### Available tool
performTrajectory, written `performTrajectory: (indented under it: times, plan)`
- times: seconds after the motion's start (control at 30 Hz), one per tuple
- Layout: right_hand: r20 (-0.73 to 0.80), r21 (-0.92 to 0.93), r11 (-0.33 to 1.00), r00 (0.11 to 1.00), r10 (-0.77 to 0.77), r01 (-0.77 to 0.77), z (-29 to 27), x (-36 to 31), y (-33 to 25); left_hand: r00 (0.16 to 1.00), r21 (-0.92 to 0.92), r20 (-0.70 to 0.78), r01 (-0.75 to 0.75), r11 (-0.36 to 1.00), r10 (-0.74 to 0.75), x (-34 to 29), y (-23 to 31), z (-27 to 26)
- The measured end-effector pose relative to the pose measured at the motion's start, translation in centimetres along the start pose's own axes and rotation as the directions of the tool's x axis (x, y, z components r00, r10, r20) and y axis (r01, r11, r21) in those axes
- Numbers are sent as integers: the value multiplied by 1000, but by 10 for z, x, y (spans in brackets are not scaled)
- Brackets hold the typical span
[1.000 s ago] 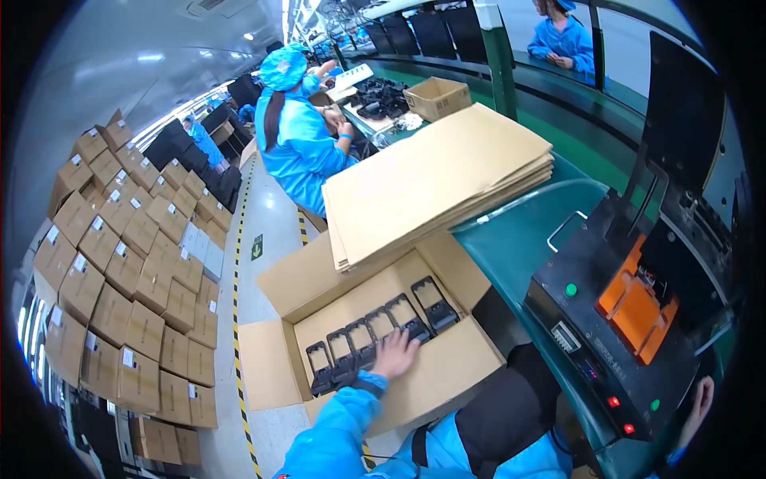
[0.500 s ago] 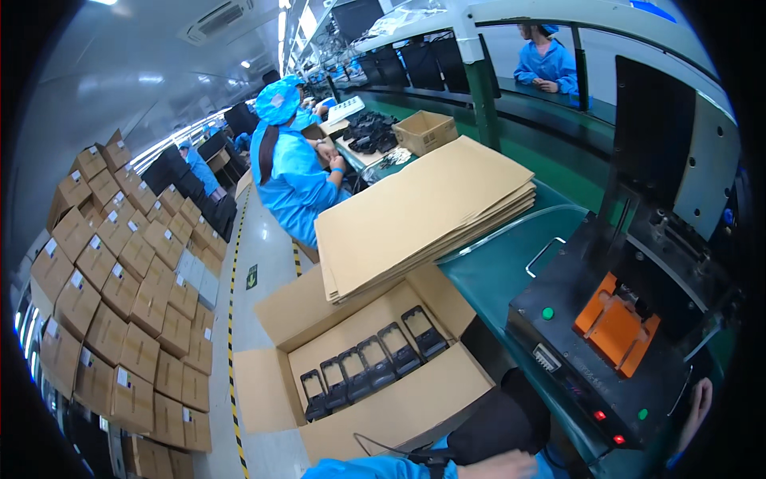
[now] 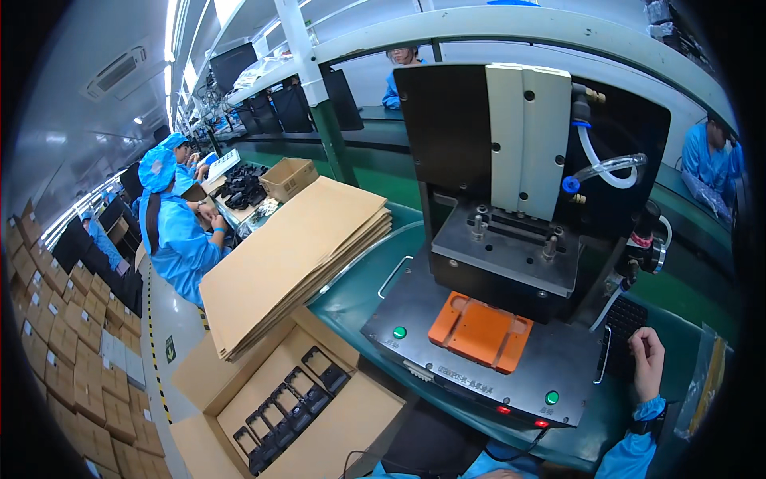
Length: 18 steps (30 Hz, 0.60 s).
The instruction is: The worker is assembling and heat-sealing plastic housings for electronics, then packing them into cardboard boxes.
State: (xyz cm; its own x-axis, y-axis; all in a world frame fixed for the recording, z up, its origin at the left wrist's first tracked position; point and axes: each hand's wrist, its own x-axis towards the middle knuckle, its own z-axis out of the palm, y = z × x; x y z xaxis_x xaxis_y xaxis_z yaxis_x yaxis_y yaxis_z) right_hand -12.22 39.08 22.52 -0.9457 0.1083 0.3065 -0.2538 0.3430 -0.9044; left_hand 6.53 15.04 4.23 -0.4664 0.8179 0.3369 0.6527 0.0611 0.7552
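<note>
- The dark ridged pieces nearest my right hand lie on the green bench, just beside the right side of the black press.
- My right hand is near them, fingers bent inward; I cannot tell whether the tips touch or grip anything. A dark band circles that wrist, over my blue sleeve.
- My left hand shows only as a sliver at the lower edge, well apart from my right; I cannot tell how its fingers stand.
- A metal handle on the press stands between its base and the ridged pieces.
- On the base sits an orange fixture, below the raised upper plate, with a green button toward each front corner and two red lights along the front edge.
- To my left, an open carton holds a row of black frames.
- Behind that carton, a pile of cardboard sheets rests partly on the bench.
- Further along, a co-worker in blue sits near a heap of black parts and a small open box.
- Stacked brown cartons fill the far left, past the striped floor tape.
</note>
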Motion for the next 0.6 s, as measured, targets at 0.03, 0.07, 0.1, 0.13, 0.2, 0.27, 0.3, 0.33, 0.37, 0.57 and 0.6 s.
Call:
performTrajectory:
  times: [0.03, 0.07, 0.1, 0.13, 0.2, 0.27, 0.3, 0.33, 0.37, 0.57, 0.6]
  plan:
    - [-4, -6, 1000, 1000, 12, -12, -1, -3, -2, 986, -2, 16, 167, 986, -167, -4, -2, 4]
    - [-18, -20, 999, 999, 29, -30, -9, -7, -5, 988, -21, 39, 148, 989, -147, -1, 0, 0]
    - [-5, -115, 993, 1000, -22, 22, -16, -8, -2, 972, -198, 25, 232, 952, -232, 6, 1, -5]
    - [-11, -116, 993, 999, -36, 34, -18, -8, -2, 948, -372, 48, 309, 875, -314, 13, 5, -9]
    - [15, -103, 993, 998, -63, 64, -2, 1, 2, 900, -743, 91, 346, 573, -426, 5, 4, -8]
    - [37, -151, 985, 996, -81, 86, 15, 9, 1, 745, -898, 210, 403, 176, -633, -4, 0, -11]
    - [74, -155, 980, 991, -112, 123, 26, 16, 7, 698, -961, 249, 263, -83, -672, -5, 8, -21]
    - [88, -127, 988, 993, -74, 85, 28, 19, 5, 716, -963, 246, 254, -84, -654, -7, 5, -23]
    - [86, -133, 987, 993, -83, 94, 29, 20, 4, 733, -932, 213, 350, 90, -646, -11, -4, -19]
    - [22, -120, 990, 997, -76, 78, -4, 3, 14, 894, -598, 234, 441, 669, -381, 38, 5, -41]
    - [4, -177, 975, 991, -136, 135, -7, 2, 16, 897, -448, 260, 439, 779, -357, 52, 19, -56]
